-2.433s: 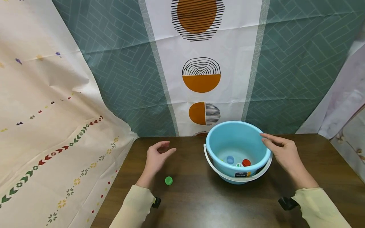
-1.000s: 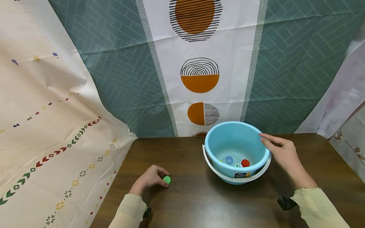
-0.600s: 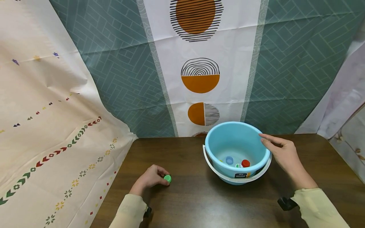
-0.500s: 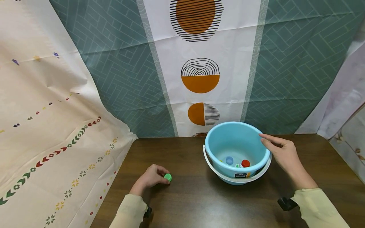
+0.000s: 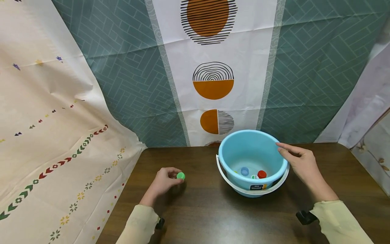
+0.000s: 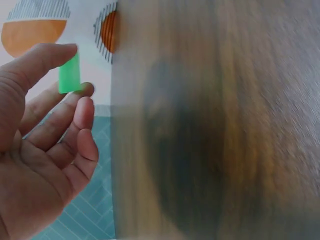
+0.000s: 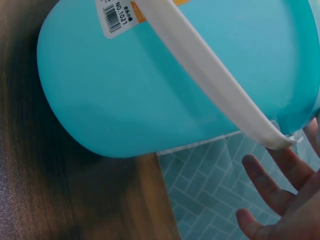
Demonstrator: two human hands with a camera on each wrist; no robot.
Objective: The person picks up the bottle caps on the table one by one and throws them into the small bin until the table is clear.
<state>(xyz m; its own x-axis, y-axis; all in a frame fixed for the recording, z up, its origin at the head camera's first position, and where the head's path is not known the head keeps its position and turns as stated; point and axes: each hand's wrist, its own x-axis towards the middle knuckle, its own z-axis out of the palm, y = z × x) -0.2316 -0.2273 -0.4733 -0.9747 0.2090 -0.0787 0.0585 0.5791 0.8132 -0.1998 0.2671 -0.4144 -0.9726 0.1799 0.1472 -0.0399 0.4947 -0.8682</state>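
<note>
Thumb and fingertips of my left hand (image 5: 166,179) pinch a green bottle cap (image 5: 181,175) a little above the brown table. The left wrist view shows the cap (image 6: 70,75) edge-on between the thumb and a finger, with the other fingers loosely curled. On the right, my right hand (image 5: 301,162) grips the rim of a light blue bucket (image 5: 250,145) with thumb and index finger. Inside the bucket lie a red cap (image 5: 262,174), a blue cap (image 5: 244,171) and a white-and-green cap (image 5: 254,177); a bit of yellow shows beside them.
The bucket's white handle (image 5: 222,173) hangs down around its front. A brown wooden table (image 5: 201,217) reaches back to a green and white patterned cloth (image 5: 146,84). Cream cloth (image 5: 61,152) hangs along the left side.
My left hand came down to the green cap on the table, took it between thumb and fingers, and has lifted it slightly away from me. The right hand and bucket have stayed put.
</note>
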